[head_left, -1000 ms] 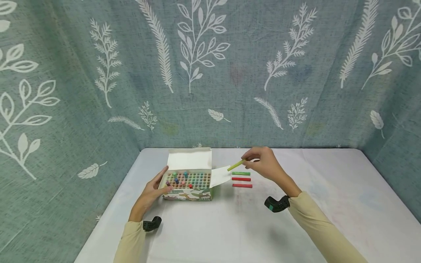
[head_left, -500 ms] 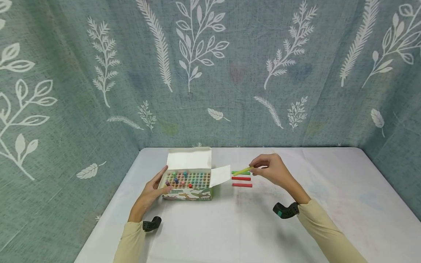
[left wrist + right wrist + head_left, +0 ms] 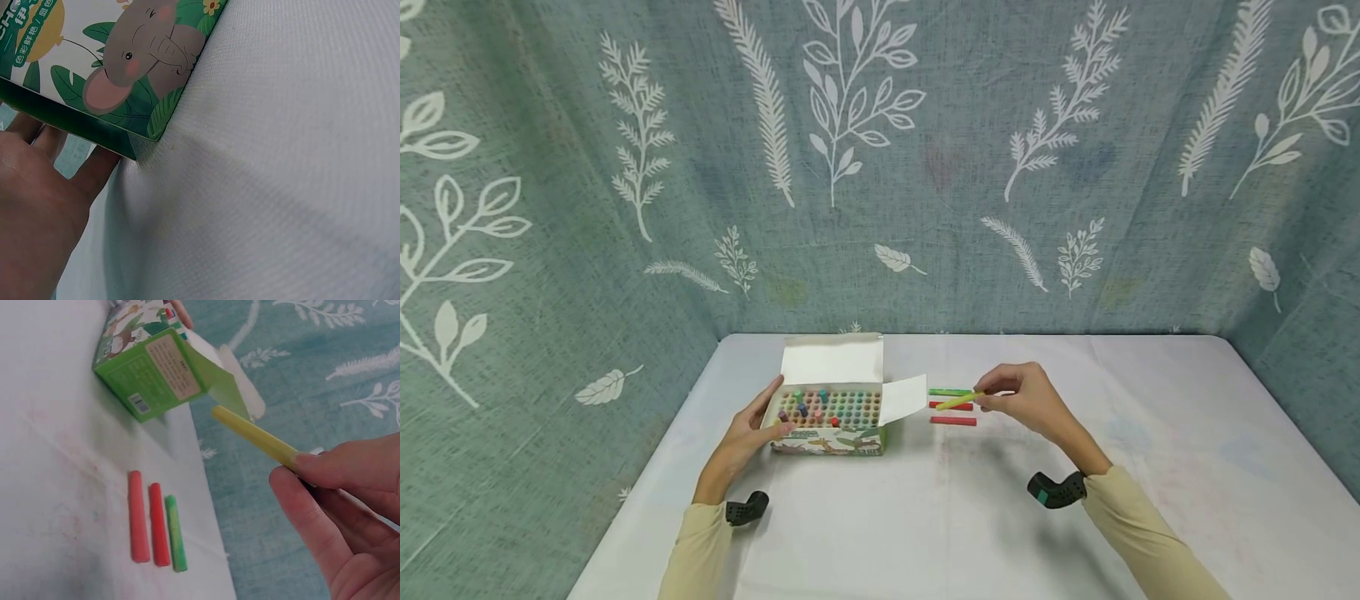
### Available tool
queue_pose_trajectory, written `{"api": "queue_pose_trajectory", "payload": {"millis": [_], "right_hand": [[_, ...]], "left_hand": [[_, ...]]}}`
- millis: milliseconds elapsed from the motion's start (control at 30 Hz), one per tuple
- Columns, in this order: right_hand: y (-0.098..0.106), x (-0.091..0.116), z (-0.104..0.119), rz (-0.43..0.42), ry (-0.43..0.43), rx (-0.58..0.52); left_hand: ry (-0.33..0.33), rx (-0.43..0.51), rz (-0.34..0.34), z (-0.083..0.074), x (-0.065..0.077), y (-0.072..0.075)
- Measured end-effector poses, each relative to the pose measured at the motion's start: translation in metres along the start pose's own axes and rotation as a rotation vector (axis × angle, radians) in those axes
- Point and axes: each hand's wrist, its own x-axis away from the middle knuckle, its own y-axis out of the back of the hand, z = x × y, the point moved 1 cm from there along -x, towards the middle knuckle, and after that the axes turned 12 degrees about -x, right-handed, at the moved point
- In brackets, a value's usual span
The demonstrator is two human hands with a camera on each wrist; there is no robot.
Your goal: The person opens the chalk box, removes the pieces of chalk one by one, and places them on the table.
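My right hand (image 3: 1026, 400) pinches a yellow chalk stick (image 3: 253, 434) by one end, between thumb and fingertips. Its free end points left and, in the head view, overlaps the middle stick of a row. That row has a green chalk stick (image 3: 176, 534), a red chalk stick (image 3: 160, 525) and a pinkish-red chalk stick (image 3: 953, 421), lying side by side. On the left stands an open chalk box (image 3: 827, 443), packed with chalk ends, several sticking up higher. My left hand (image 3: 741, 433) grips the box's left end, thumb at the front edge, fingers along the far side.
The box's lid (image 3: 832, 362) stands raised at the back, and a white side flap (image 3: 904, 399) juts right toward the chalk row. White cloth covers the table (image 3: 880, 517). A leaf-patterned curtain (image 3: 955, 275) hangs behind the table and at both sides.
My right hand has moved right and toward me, lowering the yellow chalk from beside the flap to over the row. My left hand stays on the box.
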Motion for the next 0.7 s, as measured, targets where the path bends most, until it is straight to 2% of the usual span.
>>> {"api": "queue_pose_trajectory", "payload": {"millis": [133, 267, 400, 567, 700], "right_hand": [[-0.005, 0.006, 0.007, -0.004, -0.012, 0.005], [-0.008, 0.008, 0.001, -0.015, -0.019, 0.013], [-0.008, 0.007, -0.019, -0.031, -0.022, -0.005], [-0.007, 0.001, -0.05, -0.052, -0.045, -0.062], [-0.009, 0.002, -0.063, -0.069, -0.06, -0.09]], "left_hand": [[-0.013, 0.005, -0.004, 0.007, -0.003, 0.001], [-0.007, 0.008, -0.015, 0.02, -0.008, 0.001], [-0.004, -0.004, -0.029, 0.026, -0.01, 0.001], [0.003, -0.017, -0.04, 0.027, -0.01, 0.001], [0.001, -0.025, -0.038, 0.026, -0.009, 0.001]]}}
